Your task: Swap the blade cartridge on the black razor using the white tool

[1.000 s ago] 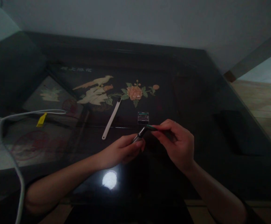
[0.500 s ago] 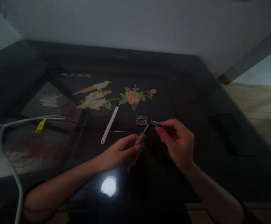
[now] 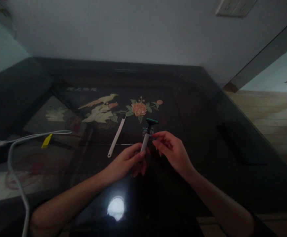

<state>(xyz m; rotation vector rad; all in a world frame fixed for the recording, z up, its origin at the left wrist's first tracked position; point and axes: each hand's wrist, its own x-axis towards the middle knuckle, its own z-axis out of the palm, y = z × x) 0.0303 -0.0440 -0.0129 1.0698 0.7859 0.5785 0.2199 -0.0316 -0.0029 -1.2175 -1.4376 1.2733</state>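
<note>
My left hand (image 3: 127, 161) grips the pale handle of a razor (image 3: 145, 140) and holds it nearly upright over the dark glossy table (image 3: 197, 108). The razor's green head (image 3: 152, 121) points away from me. Just right of the handle is my right hand (image 3: 170, 151), fingers loosely apart and holding nothing, its fingertips close to the handle. A small clear blade cartridge case (image 3: 149, 132) lies on the table behind the razor, partly hidden by it.
A white flat strip (image 3: 116, 136) lies left of the razor. A white cable (image 3: 17, 144) with a yellow tag (image 3: 46, 141) runs in from the left. A dark flat object (image 3: 242, 141) rests at the right. The tabletop shows an inlaid bird and flower (image 3: 138, 108).
My right hand has let go of the razor's green head and drawn back beside the handle. My left hand has tipped the razor up to nearly upright. The view has tilted upward.
</note>
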